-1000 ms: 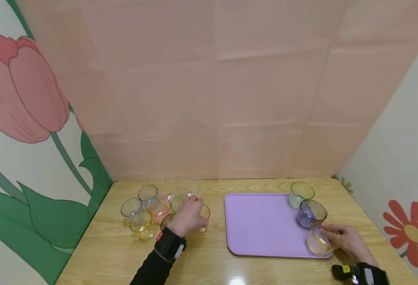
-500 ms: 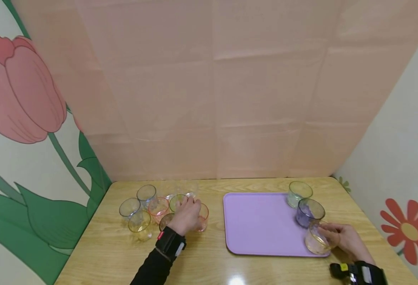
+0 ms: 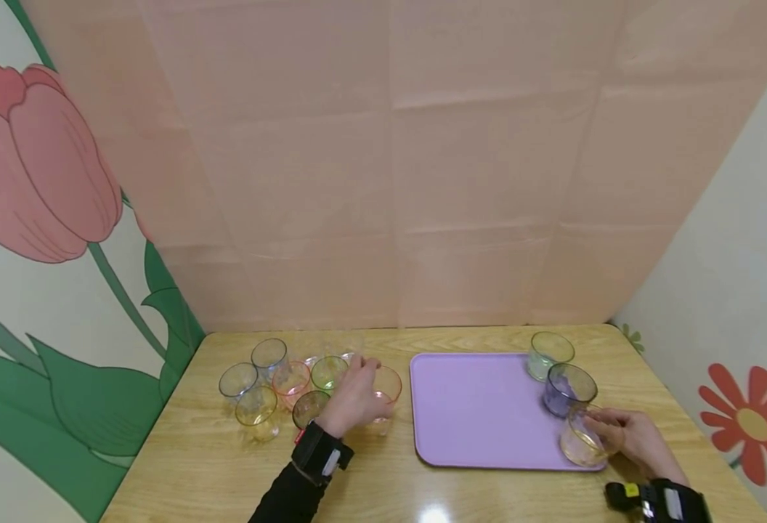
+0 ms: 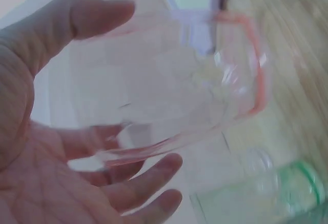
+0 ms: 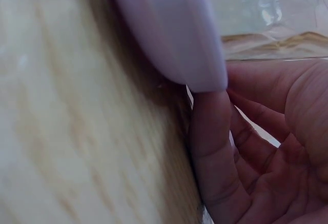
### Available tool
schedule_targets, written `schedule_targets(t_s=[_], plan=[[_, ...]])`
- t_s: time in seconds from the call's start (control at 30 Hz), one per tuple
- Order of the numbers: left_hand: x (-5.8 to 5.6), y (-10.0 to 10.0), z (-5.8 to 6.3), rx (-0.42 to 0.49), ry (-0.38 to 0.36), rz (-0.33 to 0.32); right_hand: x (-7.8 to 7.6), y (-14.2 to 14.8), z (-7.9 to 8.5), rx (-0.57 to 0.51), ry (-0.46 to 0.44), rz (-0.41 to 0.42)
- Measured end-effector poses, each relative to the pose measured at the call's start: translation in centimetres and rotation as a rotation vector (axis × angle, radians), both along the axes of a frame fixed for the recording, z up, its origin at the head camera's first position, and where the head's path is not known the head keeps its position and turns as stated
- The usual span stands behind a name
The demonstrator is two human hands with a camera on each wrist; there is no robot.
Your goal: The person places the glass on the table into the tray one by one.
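The red-rimmed glass (image 4: 169, 80) is in my left hand (image 3: 356, 398), thumb along one side and fingers along the other, the gap between them only as wide as the glass. I cannot tell whether its base is clear of the tabletop (image 3: 351, 483).

Just left of that hand stand the green-rimmed glass (image 3: 329, 373) and, by my wrist, the dark-rimmed glass (image 3: 310, 409). Farther left are a pink-rimmed glass (image 3: 292, 379) and a yellow glass (image 3: 256, 407).

To the right of my left hand, apart from it, is the lilac tray (image 3: 475, 407). Over its near right corner my right hand (image 3: 638, 439) has its fingers curled about a gold-rimmed glass (image 3: 582, 439); a purple glass (image 3: 569, 392) and a pale green glass (image 3: 551, 356) line up beyond that hand.

I judge the step to be drawing the red-rimmed glass out of the group while steadying or setting the gold-rimmed one. The next move seems to call for a firm, light grip, enough lift to clear the tray's lip, and a level glass rightward.
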State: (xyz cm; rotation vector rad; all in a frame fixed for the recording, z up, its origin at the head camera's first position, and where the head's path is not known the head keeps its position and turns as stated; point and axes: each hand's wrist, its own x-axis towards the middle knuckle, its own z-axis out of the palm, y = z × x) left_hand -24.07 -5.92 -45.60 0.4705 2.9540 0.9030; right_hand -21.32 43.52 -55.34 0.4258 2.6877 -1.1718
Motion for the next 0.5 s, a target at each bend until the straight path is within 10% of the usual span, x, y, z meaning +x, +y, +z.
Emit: schedule_targets(t_s=[0.5], plan=[[-0.5, 4.0, -1.7, 0.418, 0.017, -0.042, 0.1, -0.2, -0.1, -0.001, 0.025, 0.004]])
